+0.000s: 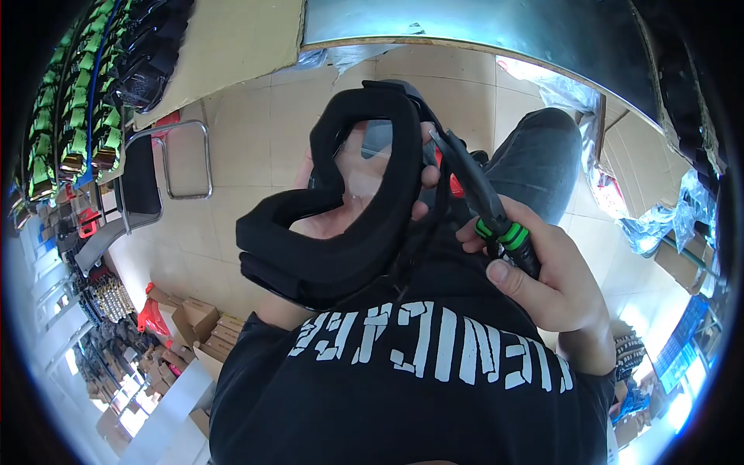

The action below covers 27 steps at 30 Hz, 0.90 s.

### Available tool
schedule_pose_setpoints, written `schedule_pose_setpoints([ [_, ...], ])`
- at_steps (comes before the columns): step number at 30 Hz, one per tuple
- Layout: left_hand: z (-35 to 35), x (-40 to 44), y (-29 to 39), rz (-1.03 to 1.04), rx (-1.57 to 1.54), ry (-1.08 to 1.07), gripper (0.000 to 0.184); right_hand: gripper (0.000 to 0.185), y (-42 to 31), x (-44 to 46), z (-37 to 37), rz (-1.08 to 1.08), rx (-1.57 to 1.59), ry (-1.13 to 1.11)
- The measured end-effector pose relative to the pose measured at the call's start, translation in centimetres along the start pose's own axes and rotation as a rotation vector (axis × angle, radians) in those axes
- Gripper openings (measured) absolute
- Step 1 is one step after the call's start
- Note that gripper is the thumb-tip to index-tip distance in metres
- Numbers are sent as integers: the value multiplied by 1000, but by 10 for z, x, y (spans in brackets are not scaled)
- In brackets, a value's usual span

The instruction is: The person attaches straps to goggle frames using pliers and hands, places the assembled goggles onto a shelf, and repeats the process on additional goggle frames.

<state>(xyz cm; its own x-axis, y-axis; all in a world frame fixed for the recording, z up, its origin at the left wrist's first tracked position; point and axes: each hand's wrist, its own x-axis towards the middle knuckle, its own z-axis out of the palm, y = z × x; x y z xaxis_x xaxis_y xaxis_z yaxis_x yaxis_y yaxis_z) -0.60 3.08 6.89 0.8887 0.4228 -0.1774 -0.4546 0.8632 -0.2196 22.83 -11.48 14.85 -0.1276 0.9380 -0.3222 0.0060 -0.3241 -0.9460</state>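
Observation:
A pair of black goggles [387,194] with a thick foam face frame is held up in front of my shirt, foam side towards me. My left hand [428,177] grips it from behind. Its fingertips curl around the right edge, and the palm shows through the clear lens. A dark strap hangs beside the frame on the right. In my right hand [562,279] is a pair of pliers [477,182] with black handles and green bands. Their narrow tips point up and left, close to the goggles' right edge. The exact jaw type is unclear.
Rows of black and green goggles [81,116] stand at the upper left, beside a cardboard sheet [232,54]. A dark-topped table [465,27] spans the top. A metal-framed chair [139,182] and cardboard boxes [194,316] are on the left. Plastic wrapping [674,217] lies right.

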Motion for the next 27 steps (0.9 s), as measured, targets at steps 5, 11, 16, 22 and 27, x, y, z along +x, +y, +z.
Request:
schedule_pose_setpoints([
  [5,-1,-8,-1,106,99,23,80,62,-3,2,-1,10,-87,-33],
  [11,3,2,-3,446,1006,290,78,67,-24,9,0,27,-770,-28],
  [16,-2,-3,4,478,1721,64,79,68,-14,7,3,-38,-884,-15],
  [22,-3,-3,1,455,1803,-50,74,71,-13,9,9,-85,-880,-6],
  [27,-5,-4,1,455,1819,-70,73,72,-15,9,12,-92,-906,-8],
])
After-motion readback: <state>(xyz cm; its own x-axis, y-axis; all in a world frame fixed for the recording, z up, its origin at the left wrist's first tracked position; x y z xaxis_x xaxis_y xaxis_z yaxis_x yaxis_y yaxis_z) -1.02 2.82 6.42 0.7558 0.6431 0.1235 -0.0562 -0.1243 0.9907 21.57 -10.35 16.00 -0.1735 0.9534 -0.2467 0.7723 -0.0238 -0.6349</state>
